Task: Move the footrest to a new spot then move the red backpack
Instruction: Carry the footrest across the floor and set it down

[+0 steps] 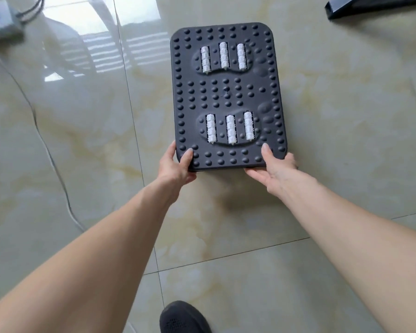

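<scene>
The footrest (226,92) is a black rectangular board covered in round bumps, with two groups of three white rollers. It stretches away from me over the glossy tiled floor. My left hand (175,164) grips its near left corner, thumb on top. My right hand (274,168) holds the near right corner, thumb pressed on the bumps and fingers underneath. A shadow lies on the floor below the near edge, so the board looks lifted there. No red backpack is in view.
A thin cable (46,150) runs across the tiles on the left, from a grey box (3,22) at the top left. A black object (375,6) juts in at the top right. My black shoe (183,318) stands at the bottom centre.
</scene>
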